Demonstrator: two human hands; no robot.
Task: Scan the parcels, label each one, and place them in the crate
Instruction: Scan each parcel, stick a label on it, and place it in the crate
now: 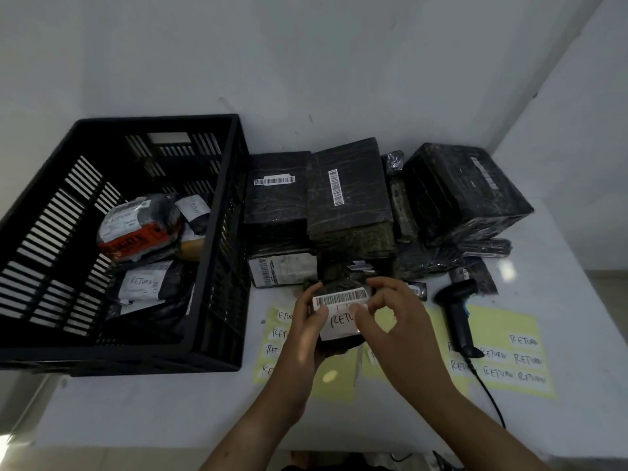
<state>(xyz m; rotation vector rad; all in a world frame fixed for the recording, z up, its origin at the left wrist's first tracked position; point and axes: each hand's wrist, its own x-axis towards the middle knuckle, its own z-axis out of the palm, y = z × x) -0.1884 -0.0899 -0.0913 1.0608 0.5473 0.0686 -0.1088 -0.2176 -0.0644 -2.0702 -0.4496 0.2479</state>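
Standing on the left of the tabletop (pixel 136 409), the black slatted crate (pixel 221 266) holds several wrapped parcels. One has orange tape (pixel 136 239), one nearer has a white label reading "RETURN" (pixel 146 283), and one more lies at the far side (pixel 193 209).

Just to the right of the crate, the small parcel (pixel 336 346) is held above the tabletop, between both hands. The left hand (pixel 306 331) grips it from the left side, with the fingers curled under it and the thumb on its top face. The right hand (pixel 390 321) holds its right edge with curled fingers, and the thumb presses on the white RETURN label (pixel 341 322), which lies just below the barcode strip (pixel 341 297).

Behind the hands is a pile of black wrapped parcels (pixel 346 192), some with barcodes. The scanner (pixel 457 314) lies on the right, on a yellow sheet of RETURN stickers (pixel 503 355). A second yellow sheet (pixel 275 334) lies under the hands.
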